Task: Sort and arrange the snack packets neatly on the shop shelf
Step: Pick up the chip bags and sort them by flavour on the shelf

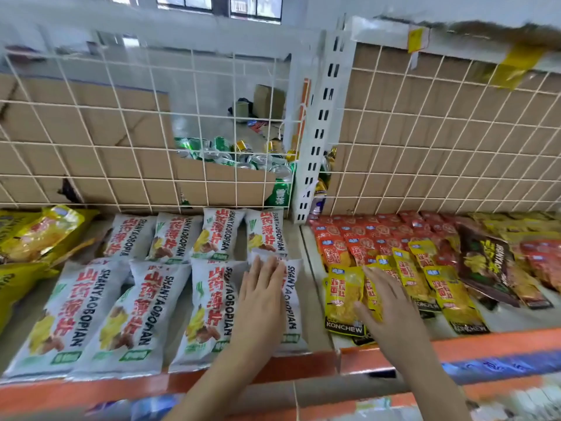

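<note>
White SHANYAOBOPIAN snack packets (142,302) lie in two rows on the left shelf (296,238). My left hand (261,299) rests flat with straight fingers on the rightmost front white packet (293,302). On the right shelf, yellow KONCHEW packets (343,296) lie in front of red packets (361,238). My right hand (385,305) lies flat over the yellow packets at that shelf's left end, fingers extended.
Yellow bags (36,235) sit at the far left. Dark and mixed packets (485,262) fill the right. A wire grid with cardboard (91,138) backs the shelf, cans (243,159) behind it. An upright white post (318,132) divides the two shelves. Orange rail (485,344) edges the front.
</note>
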